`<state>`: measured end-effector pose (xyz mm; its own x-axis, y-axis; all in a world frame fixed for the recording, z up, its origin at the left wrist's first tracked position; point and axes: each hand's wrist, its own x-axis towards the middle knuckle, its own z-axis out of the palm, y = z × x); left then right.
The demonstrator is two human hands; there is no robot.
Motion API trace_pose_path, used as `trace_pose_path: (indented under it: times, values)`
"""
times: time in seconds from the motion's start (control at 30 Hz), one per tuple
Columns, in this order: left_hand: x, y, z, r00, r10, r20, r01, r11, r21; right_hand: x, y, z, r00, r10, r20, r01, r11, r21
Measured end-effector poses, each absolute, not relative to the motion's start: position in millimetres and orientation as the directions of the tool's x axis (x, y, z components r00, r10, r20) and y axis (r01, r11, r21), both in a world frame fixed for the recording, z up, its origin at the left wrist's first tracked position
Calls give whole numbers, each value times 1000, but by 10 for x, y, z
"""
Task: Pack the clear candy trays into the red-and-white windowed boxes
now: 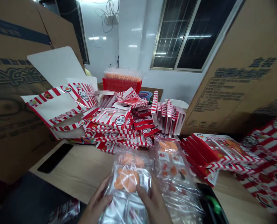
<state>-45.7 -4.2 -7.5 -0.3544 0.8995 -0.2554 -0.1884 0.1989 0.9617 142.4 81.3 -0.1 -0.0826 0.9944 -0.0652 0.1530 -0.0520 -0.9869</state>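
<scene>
Clear plastic bag with orange pieces inside is between both hands, above the light wooden table. Left hand and right hand press its two sides, staying apart. Second clear plastic bag lies just beside it. Behind is a large pile of flat red-and-white striped cardboard boxes, and a black smartphone lies on the table.

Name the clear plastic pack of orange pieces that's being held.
It's the left one, the clear plastic pack of orange pieces, gripped between the left hand and right hand. The similar pack to its right lies loose, not held.
</scene>
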Motion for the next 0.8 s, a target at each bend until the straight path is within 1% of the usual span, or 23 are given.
trace_pose_path:
  times: [0.03,0.1,0.23,0.3,0.37,0.43,0.47,0.53,0.63,0.73,0.8]
  values:
    - [-528,-17,-129,-391,878,-278,-165,230,959,1316,835,-89,-122,991,-56,188,-32,-982]
    - [-594,58,-270,-404,865,-298,-74,293,953,1197,872,-276,-162,986,-50,261,-6,-965]
    - [-501,214,-579,-379,888,-261,134,331,934,1237,893,-608,-159,987,-21,326,32,-945]
    - [-450,278,-696,-407,894,-189,290,323,901,1297,870,-728,-155,988,17,346,70,-936]
    - [-444,330,-757,-433,899,-72,445,282,850,1337,834,-795,-139,988,60,353,106,-930]
    - [-469,355,-736,-420,907,25,522,219,824,1346,798,-772,-145,987,74,308,116,-944]
    - [-482,352,-688,-405,913,50,518,184,835,1341,781,-715,-157,986,63,267,104,-958]
    - [-486,314,-515,-364,930,45,429,125,895,1319,754,-517,-155,988,23,150,47,-988]
    - [-439,223,-133,-267,962,-49,147,91,985,1302,732,-105,-55,998,-38,-42,-40,-998]
    - [-397,186,222,-169,981,-97,-110,79,991,1367,763,225,11,996,-86,-125,-84,-989]
    - [-391,206,389,-126,980,-152,-281,111,953,1448,820,337,0,992,-126,-172,-124,-977]
